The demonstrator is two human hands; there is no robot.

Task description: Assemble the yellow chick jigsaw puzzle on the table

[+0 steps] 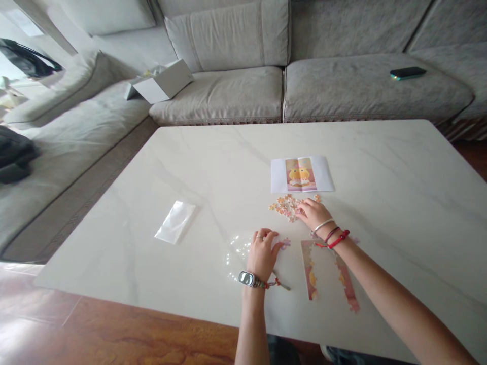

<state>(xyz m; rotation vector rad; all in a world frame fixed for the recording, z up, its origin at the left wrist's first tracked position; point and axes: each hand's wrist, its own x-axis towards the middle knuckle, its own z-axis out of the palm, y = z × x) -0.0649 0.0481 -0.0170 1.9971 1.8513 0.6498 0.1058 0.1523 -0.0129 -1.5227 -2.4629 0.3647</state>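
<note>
My right hand (pixel 312 213) reaches into a pile of small jigsaw pieces (pixel 284 207), its fingertips drawn together; what they pinch, if anything, is hidden. My left hand (pixel 262 249) rests low over the table with thumb and fingers apart, beside a few pink-purple jigsaw pieces (pixel 284 244). Below my right wrist lies a partly joined puzzle border, with a left strip (pixel 310 274) and a right strip (pixel 347 286); my right forearm hides part of it. Beyond the pile, a creased reference picture (pixel 301 175) shows a yellow character on a pink ground.
The white marble-look table (pixel 125 203) carries a clear plastic bag (pixel 175 222) at left and a shiny transparent sheet or bag (pixel 236 258) beside my left hand. Behind stands a grey sofa (pixel 228 91) with a white box (pixel 164 81) and a phone (pixel 408 73) on it.
</note>
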